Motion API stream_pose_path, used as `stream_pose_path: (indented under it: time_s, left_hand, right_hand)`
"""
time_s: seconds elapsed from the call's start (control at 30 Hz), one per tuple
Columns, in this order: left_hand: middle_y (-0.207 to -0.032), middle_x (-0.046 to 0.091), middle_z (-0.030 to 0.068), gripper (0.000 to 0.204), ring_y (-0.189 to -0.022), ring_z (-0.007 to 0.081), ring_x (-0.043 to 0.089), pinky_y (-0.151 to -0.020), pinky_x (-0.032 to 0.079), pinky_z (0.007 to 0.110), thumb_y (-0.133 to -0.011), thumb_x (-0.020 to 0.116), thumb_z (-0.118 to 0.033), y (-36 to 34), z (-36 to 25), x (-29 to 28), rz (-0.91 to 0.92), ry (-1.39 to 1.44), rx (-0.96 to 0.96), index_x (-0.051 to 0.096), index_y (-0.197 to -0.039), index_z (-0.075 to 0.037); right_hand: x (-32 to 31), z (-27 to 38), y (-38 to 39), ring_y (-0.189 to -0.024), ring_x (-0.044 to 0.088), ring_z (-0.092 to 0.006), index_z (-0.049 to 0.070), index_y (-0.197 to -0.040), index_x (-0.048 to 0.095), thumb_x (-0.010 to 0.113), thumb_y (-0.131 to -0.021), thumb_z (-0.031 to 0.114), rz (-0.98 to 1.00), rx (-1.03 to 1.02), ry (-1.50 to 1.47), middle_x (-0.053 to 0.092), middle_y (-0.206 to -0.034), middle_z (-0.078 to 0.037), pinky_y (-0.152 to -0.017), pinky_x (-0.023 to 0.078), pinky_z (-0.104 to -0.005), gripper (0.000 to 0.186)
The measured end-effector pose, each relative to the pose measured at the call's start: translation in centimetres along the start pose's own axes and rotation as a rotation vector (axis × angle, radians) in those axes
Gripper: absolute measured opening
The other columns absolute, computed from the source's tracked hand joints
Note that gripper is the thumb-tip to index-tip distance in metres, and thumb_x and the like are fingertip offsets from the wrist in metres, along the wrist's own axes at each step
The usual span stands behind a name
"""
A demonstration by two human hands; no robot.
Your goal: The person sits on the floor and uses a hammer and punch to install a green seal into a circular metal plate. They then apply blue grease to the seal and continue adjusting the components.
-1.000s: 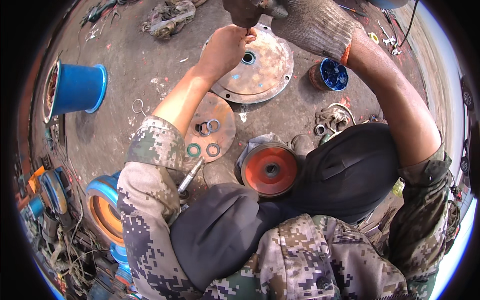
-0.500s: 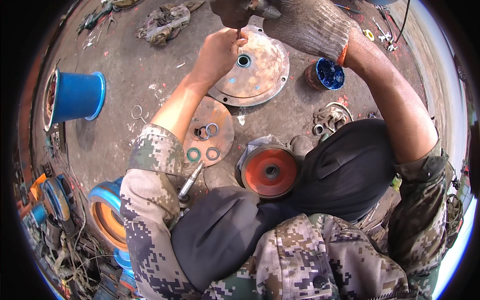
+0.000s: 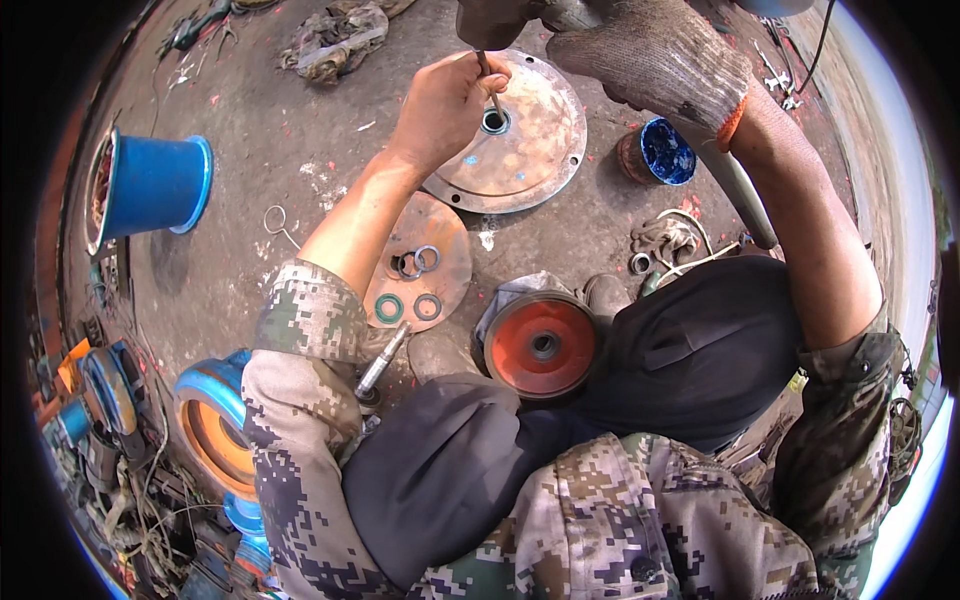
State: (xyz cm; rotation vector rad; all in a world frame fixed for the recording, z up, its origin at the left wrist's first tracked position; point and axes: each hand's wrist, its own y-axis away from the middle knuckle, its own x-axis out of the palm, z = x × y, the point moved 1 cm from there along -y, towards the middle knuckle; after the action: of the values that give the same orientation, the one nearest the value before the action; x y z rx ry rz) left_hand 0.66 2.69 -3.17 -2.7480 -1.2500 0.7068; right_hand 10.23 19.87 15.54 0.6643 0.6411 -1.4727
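Note:
My bare left hand [image 3: 440, 112] is closed round a thin metal rod [image 3: 497, 103], which stands nearly upright. Its lower end reaches the ringed centre hole of a round metal cover [image 3: 535, 155] lying on the ground. In a knitted work glove, my right hand [image 3: 655, 60] grips a hammer [image 3: 745, 192], whose grey handle slants back under my right forearm. The dark hammer head [image 3: 492, 22] is right above the rod's top, partly cut off by the picture's upper edge; whether they touch I cannot tell.
Nearer me lies a thin round plate [image 3: 448, 235] with several rings. Beside it is a stepped shaft [image 3: 383, 362]. A red wheel [image 3: 540, 345] rests between my feet. Right of the cover stands a can of blue paint [image 3: 665, 155]; leftward, a blue flanged cylinder [image 3: 160, 185] and blue-orange casing [image 3: 215, 430].
My right hand and the hammer have shifted right, and the hammer's handle now shows below the forearm. More of the rod shows below my left hand, down to the centre hole.

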Motion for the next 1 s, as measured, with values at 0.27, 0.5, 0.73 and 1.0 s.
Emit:
stream_pose_path:
  time_s: [0.27,0.5,0.73,1.0]
  left_hand:
    - [-0.097,0.074,0.0078,0.014,-0.091,0.0140,0.071,-0.084,0.056,0.030,-0.104,0.063,-0.009,-0.1,-1.6,0.2,0.086,-0.039,-0.016,0.071,-0.108,0.002]
    - [-0.093,0.073,0.0115,0.014,-0.085,0.0208,0.070,-0.081,0.055,0.033,-0.103,0.062,-0.009,0.1,-1.2,-0.2,0.133,-0.105,-0.014,0.071,-0.108,0.000]
    - [-0.088,0.073,0.0153,0.014,-0.080,0.0276,0.069,-0.079,0.054,0.037,-0.102,0.062,-0.010,-0.4,-1.0,0.7,0.161,-0.125,0.002,0.071,-0.108,-0.002]
    - [-0.087,0.072,0.0170,0.014,-0.078,0.0306,0.069,-0.078,0.053,0.041,-0.102,0.063,-0.013,0.0,-0.2,0.5,0.163,-0.140,0.004,0.071,-0.108,-0.003]
  right_hand:
    - [-1.1,1.3,0.8,-0.094,0.071,-0.0353,0.000,-0.111,0.068,0.063,-0.081,0.014,-0.011,0.095,0.085,0.072,-0.098,-0.025,-0.083,0.053,-0.0434,0.034]
    - [-1.6,3.5,1.1,-0.092,0.071,-0.0362,0.001,-0.113,0.068,0.063,-0.081,0.016,0.054,0.173,0.085,0.072,-0.096,-0.025,-0.081,0.053,-0.0435,0.035]
    - [-0.9,1.8,0.8,-0.097,0.072,-0.0365,0.002,-0.115,0.066,0.063,-0.081,0.015,0.051,0.193,0.098,0.072,-0.100,-0.025,-0.084,0.054,-0.0432,0.037]
    - [0.5,0.6,1.2,-0.105,0.070,-0.0430,0.003,-0.120,0.064,0.063,-0.081,0.012,-0.019,-0.031,0.177,0.071,-0.107,-0.026,-0.088,0.054,-0.0467,0.040]
